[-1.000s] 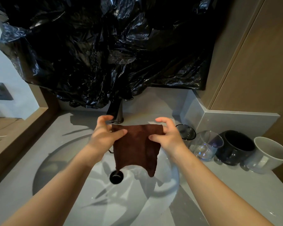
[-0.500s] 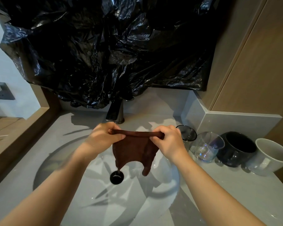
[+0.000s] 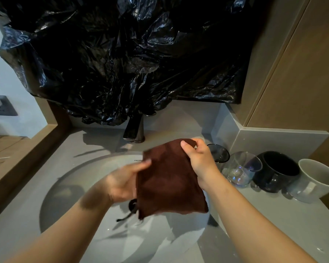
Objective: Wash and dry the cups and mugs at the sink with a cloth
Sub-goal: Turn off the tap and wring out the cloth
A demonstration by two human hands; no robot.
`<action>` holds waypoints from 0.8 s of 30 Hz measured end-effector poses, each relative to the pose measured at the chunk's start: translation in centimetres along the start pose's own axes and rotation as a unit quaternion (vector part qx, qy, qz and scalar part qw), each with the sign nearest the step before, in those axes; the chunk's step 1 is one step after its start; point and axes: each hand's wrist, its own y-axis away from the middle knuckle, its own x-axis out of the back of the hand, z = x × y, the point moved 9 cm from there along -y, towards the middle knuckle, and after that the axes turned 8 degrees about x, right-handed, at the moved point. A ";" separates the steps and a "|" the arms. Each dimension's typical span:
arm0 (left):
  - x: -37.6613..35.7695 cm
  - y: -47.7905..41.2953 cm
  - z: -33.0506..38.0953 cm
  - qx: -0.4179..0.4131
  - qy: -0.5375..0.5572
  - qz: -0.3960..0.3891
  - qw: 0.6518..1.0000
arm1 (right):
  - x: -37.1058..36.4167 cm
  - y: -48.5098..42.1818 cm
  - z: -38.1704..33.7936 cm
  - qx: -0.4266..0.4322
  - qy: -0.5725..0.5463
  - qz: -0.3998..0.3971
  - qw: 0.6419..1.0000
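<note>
Both hands hold the brown cloth (image 3: 169, 179) above the sink (image 3: 68, 186). The right hand (image 3: 199, 160) grips its far corner with curled fingers, and the left hand (image 3: 122, 182), blurred, pinches its left edge under the thumb. On the counter (image 3: 254, 215) right of the sink stand a dark glass (image 3: 218, 153), a clear glass (image 3: 241, 170), a black mug (image 3: 275, 173) and a white mug (image 3: 315, 182).

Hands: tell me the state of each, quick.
Left hand: grips the brown cloth at its left edge, thumb on top.
Right hand: grips the cloth's top corner.
</note>
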 end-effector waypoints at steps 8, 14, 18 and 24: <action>1.7 -0.3 1.5 -0.062 0.040 0.098 0.992 | -1.6 3.3 5.1 -0.241 -0.175 -0.135 0.945; 2.9 0.6 2.8 -0.069 -0.048 0.105 0.991 | -1.5 2.6 4.8 -0.178 -0.070 -0.185 0.964; 1.1 2.1 4.9 -0.153 -0.090 0.022 0.984 | -1.2 1.2 2.0 -0.070 -0.101 -0.160 0.980; 2.9 1.9 6.1 -0.176 0.013 0.018 0.984 | -0.9 0.5 0.6 -0.034 -0.115 -0.124 0.985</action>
